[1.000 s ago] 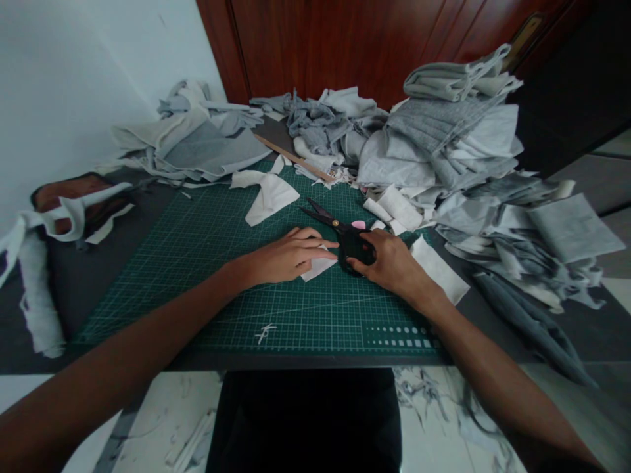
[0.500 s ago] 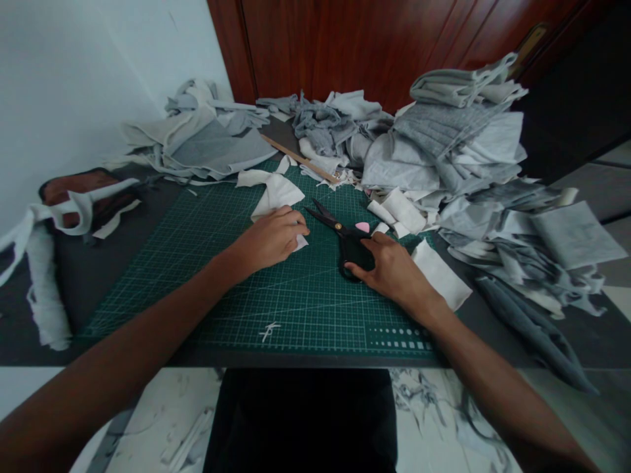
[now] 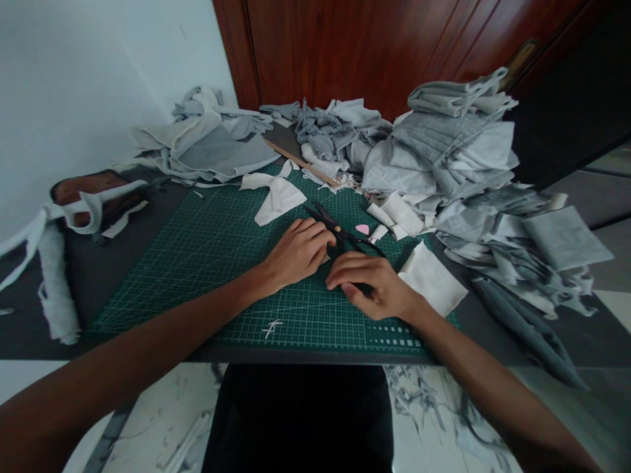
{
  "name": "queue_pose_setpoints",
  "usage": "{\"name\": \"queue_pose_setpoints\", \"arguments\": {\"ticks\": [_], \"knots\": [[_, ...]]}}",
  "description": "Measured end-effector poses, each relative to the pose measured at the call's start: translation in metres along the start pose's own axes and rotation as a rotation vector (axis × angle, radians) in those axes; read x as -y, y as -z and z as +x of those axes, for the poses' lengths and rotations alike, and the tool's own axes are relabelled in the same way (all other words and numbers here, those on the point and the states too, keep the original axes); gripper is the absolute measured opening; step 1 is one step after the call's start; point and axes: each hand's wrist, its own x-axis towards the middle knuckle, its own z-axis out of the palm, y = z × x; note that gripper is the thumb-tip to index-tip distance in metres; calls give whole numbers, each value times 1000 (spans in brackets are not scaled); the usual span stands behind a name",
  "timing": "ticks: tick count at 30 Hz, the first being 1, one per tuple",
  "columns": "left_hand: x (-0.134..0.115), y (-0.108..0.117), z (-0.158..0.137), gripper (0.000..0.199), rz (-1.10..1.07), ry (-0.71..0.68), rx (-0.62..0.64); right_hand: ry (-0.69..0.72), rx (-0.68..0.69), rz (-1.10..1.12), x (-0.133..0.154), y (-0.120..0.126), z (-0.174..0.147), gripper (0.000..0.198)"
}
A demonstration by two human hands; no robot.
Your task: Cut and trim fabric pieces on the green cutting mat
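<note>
The black scissors lie on the green cutting mat, blades slightly apart, pointing away to the left. Their handles are partly hidden behind my hands. My left hand is closed just left of the handles; a small edge of white fabric shows under its fingertips. Close beside it, my right hand is off the scissors, fingers loosely curled and thumb apart, with nothing visible in it. Beyond my left hand lies an irregular white fabric offcut. A white fabric piece sits by my right wrist.
Grey fabric heaps line the back left and right. A wooden strip lies at the back. Near the scissors are a pink chalk piece and small white scraps. Thread bits lie near the front edge.
My right hand has let go of the scissors' handles and moved slightly nearer to me. My left hand has come right and nearer, beside it, with the small fabric piece. The scissors have turned slightly.
</note>
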Motion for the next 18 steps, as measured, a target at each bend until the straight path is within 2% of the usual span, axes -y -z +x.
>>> {"name": "queue_pose_setpoints", "arguments": {"ticks": [2,4,7,10,13,18], "knots": [[2,-1,0,23,-54,14,-6,51,84,97,-2,-8,2,39],[4,-2,-1,24,-108,19,13,60,105,113,-5,-15,4,49],[5,-4,-3,22,-209,37,46,34,27,59,-11,-17,4,59],[3,-4,-3,23,-254,81,-16,-14,-101,-34,-15,-6,2,64],[4,-1,-2,25,-243,110,-49,-51,-194,-136,-17,10,0,54],[22,8,-3,43,-294,56,80,-241,-329,-322,-31,30,-5,38]]}}
